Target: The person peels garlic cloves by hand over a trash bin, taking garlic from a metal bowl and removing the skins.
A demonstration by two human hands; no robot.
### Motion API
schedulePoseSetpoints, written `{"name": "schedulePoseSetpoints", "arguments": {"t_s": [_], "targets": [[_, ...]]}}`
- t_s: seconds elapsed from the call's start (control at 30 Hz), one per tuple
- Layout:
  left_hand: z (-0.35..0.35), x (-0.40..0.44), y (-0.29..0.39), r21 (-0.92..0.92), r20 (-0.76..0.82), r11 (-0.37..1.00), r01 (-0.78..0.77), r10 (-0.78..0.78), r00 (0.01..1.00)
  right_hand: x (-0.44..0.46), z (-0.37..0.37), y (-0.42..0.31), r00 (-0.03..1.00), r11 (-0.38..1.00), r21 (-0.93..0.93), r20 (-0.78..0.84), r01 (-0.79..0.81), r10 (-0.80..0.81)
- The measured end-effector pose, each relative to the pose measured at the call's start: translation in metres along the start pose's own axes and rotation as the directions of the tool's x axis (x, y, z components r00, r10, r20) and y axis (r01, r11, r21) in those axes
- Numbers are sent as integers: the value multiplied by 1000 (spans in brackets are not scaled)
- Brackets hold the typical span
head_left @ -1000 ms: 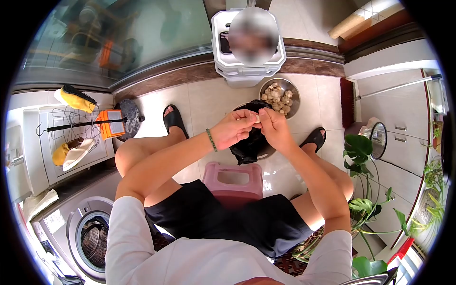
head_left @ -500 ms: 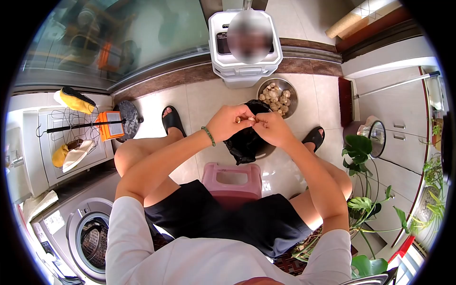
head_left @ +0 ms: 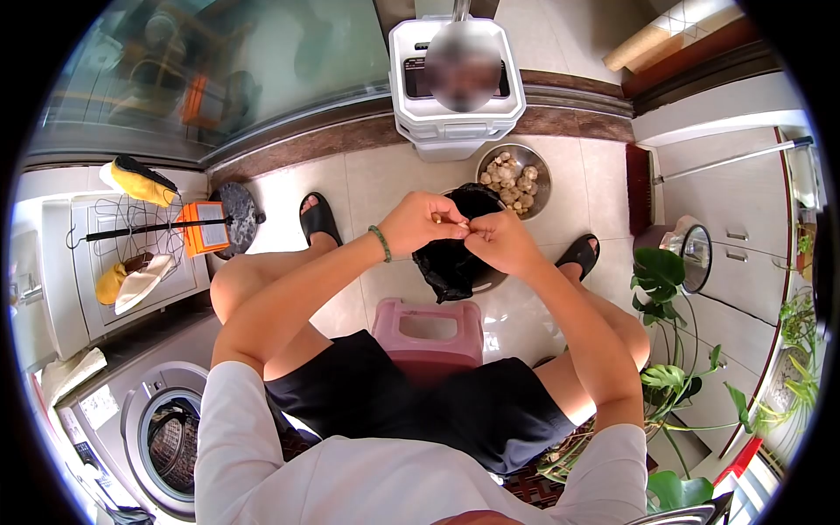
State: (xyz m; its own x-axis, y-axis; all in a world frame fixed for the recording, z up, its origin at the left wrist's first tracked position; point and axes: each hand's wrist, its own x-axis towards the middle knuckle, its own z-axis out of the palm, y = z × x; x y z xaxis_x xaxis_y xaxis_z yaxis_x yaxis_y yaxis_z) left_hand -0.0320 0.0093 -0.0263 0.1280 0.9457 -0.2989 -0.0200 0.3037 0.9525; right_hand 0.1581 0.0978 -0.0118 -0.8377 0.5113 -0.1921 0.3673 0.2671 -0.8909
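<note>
My left hand, with a green bead bracelet at the wrist, pinches a small pale garlic clove. From the other side my right hand has its fingertips closed on the same clove, and the hands nearly touch. Fingers cover most of the clove. Below them a bin lined with a black plastic bag stands on the floor; its inside is dark. Just beyond, a steel bowl holds several whitish garlic bulbs.
A pink plastic stool is between my knees. Ahead stands a white and grey box by the sill. A wire rack with shoes and a washing machine are on the left; a leafy plant and cabinets on the right.
My fingers shift slightly around the clove, the hands staying together over the bin. The view moves a little; the bowl and bin stay in place.
</note>
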Motion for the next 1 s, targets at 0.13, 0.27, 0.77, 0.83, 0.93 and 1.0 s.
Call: {"name": "schedulePoseSetpoints", "arguments": {"t_s": [0.13, 0.27, 0.77, 0.83, 0.93, 1.0], "targets": [[-5, 0, 4, -51, 31, 998, 41, -39, 999, -1, 5, 3, 999, 993, 112, -9, -32, 34], [-7, -2, 6, -132, 78, 991, 22, -12, 997, -4, 14, -3, 993, 997, 68, -119, 20, -12], [-14, -12, 26, 45, 321, 995, 86, -96, 942, -30, 33, -30, 979, 998, 68, -205, 17, -3], [-10, -13, 24, 45, 309, 998, 45, -57, 949, -32, 36, -26, 975, 993, 108, -221, 50, -26], [-9, -14, 23, 72, 301, 997, 6, -28, 953, -34, 37, -27, 978, 990, 142, -206, 18, 12], [-9, -14, 26, 100, 310, 995, 3, -33, 950, -35, 36, -27, 979, 993, 121, -203, 7, 18]]}}
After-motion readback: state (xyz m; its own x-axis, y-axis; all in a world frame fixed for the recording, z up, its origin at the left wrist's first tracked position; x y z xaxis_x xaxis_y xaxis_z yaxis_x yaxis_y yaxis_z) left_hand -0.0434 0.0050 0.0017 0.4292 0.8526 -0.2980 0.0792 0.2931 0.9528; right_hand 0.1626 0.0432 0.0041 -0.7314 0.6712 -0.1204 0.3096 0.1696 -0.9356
